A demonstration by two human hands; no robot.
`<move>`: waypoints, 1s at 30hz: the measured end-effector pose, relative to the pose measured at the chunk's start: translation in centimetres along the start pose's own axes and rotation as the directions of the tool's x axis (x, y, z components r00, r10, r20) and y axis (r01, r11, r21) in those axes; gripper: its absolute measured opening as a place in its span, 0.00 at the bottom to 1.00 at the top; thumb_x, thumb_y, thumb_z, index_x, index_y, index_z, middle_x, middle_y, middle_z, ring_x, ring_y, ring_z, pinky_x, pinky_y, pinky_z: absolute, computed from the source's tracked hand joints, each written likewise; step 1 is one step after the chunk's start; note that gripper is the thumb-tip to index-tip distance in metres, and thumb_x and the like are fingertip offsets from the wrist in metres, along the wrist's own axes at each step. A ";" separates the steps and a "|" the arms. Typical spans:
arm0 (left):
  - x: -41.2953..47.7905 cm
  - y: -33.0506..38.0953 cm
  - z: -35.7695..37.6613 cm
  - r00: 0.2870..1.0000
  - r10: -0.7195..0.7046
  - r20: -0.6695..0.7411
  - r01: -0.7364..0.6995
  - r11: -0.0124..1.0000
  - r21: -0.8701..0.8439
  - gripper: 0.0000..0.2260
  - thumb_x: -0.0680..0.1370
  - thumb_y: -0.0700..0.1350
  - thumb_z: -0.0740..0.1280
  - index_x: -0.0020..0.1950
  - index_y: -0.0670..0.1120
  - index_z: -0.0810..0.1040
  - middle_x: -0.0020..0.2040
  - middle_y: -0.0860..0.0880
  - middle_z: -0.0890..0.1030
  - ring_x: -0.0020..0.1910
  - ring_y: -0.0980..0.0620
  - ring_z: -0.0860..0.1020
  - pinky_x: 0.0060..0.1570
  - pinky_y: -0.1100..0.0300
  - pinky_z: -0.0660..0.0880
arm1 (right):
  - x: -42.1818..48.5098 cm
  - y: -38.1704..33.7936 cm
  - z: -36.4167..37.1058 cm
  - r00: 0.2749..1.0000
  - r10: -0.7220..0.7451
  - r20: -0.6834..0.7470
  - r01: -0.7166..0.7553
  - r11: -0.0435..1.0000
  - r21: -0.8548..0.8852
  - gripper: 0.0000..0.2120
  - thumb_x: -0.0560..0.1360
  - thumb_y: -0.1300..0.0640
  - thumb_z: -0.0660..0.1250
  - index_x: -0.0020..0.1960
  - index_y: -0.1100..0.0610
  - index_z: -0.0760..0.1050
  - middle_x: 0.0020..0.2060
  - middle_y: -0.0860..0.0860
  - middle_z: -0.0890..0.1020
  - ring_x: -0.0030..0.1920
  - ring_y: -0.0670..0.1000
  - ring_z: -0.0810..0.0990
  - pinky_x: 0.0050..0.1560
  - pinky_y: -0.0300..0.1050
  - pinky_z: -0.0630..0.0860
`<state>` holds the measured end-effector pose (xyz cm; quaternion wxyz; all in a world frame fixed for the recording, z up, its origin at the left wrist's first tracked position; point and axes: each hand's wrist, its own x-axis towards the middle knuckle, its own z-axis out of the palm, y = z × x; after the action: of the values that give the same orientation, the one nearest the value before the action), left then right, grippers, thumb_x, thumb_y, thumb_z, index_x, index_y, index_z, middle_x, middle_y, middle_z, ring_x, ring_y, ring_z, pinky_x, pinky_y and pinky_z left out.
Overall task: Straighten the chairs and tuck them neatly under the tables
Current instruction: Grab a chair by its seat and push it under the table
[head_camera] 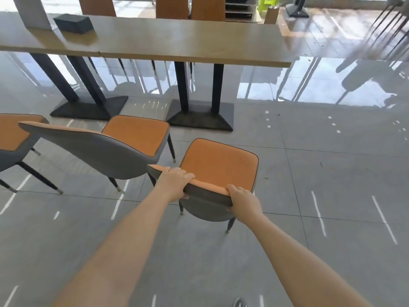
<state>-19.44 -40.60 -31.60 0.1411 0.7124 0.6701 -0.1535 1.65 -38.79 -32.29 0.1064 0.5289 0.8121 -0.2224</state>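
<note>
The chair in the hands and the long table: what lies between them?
In the head view, only bare grey floor lies between the held chair and the table's black base.

Nearest chair (221, 165): seat pad orange, matt, soft-looking upholstery edged with dark piping; back shell grey and smooth. Middle chair (99, 151): same grey shell with a faint sheen; legs matt black with bright metal tips. Desk (177, 41): pale wood-grain top, smooth, low gloss. Desk pedestals (199, 120): black, matt, metal-looking. Floor (332, 173): grey tile, polished, strongly reflective.
</note>
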 end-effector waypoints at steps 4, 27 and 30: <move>1.8 -1.9 0.1 0.998 0.053 -0.047 -0.051 0.998 0.031 0.21 0.72 0.54 0.69 0.63 0.51 0.73 0.61 0.50 0.79 0.61 0.48 0.76 0.62 0.50 0.69 | 1.3 0.6 0.1 0.999 -0.042 -0.021 0.043 0.999 0.006 0.16 0.76 0.60 0.64 0.63 0.55 0.67 0.54 0.55 0.77 0.53 0.59 0.77 0.52 0.56 0.77; 21.6 1.8 -9.1 0.992 0.001 -0.125 -0.006 0.999 -0.039 0.16 0.74 0.53 0.68 0.60 0.51 0.73 0.56 0.49 0.80 0.55 0.47 0.77 0.56 0.53 0.71 | 19.6 13.1 -12.5 0.994 -0.097 -0.046 0.095 0.994 -0.047 0.17 0.77 0.58 0.62 0.64 0.47 0.67 0.58 0.52 0.78 0.57 0.57 0.76 0.55 0.51 0.74; 24.3 1.9 -10.5 0.993 0.007 -0.120 -0.012 0.999 -0.040 0.16 0.74 0.53 0.68 0.60 0.51 0.73 0.55 0.49 0.80 0.54 0.47 0.78 0.54 0.53 0.73 | 22.2 14.4 -14.1 0.994 -0.094 -0.054 0.091 0.994 -0.056 0.16 0.77 0.59 0.63 0.63 0.48 0.68 0.58 0.51 0.78 0.57 0.57 0.75 0.55 0.51 0.73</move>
<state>-15.90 -14.34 -31.94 0.1156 0.7204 0.6771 -0.0961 6.29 -9.13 -32.51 0.0869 0.4939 0.8439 -0.1903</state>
